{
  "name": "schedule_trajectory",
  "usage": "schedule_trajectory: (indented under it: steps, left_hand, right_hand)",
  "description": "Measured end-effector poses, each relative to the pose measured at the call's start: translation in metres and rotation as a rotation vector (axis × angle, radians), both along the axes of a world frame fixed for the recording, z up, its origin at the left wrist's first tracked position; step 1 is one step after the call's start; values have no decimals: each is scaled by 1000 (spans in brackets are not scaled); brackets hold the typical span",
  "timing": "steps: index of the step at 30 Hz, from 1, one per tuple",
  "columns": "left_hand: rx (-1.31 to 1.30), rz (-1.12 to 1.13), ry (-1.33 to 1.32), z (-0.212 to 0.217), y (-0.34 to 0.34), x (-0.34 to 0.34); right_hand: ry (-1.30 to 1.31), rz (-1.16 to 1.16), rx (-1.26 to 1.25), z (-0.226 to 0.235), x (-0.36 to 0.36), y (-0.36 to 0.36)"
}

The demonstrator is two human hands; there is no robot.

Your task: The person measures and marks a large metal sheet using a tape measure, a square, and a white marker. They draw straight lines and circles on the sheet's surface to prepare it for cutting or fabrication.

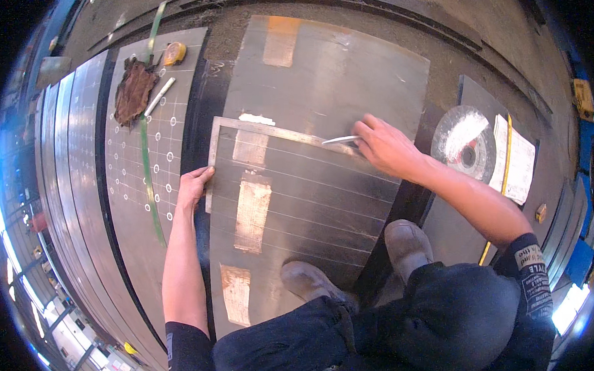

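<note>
A large grey steel plate [310, 191] lies before me, ruled with several thin pale lines across its width. A metal try square [276, 130] rests on it, its long blade running across and its short leg along the plate's left edge. At that edge, the fingers of my left hand [192, 186] are closed on the short leg. My right hand [388, 148] pinches a slim whitish marking stick [341, 140], its tip at the blade near the right end. Part of the blade's right end is hidden by my right fingers.
On the left plate [129, 158], marked with circles, lie a brown rag or glove [135, 93], a white marker-like stick [160, 97] and a yellow tape measure [174, 54]. At right are a round disc [464, 143], papers [515, 158] and a yellow strip [507, 153]. My boots [409, 244] stand close by.
</note>
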State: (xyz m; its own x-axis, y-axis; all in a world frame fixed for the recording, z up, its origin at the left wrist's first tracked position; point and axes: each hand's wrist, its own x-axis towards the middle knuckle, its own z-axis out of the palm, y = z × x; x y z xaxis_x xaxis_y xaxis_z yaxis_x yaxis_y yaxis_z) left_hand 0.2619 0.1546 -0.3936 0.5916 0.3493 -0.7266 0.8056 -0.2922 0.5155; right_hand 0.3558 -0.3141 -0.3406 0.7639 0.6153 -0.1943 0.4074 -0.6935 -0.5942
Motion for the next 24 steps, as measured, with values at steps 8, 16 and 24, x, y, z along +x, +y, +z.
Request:
schedule_trajectory:
  steps: [8,16,24]
  left_hand:
    - [6,3,-16,-7,0,-2]
    - [-2,3,-36,-3,-1,-4]
    - [15,14,-16,-2,-4,-1]
  right_hand:
    - [-80,122,2,-22,64,142]
    - [-116,127,61,-32,65,221]
    - [-126,187,80,-36,60,228]
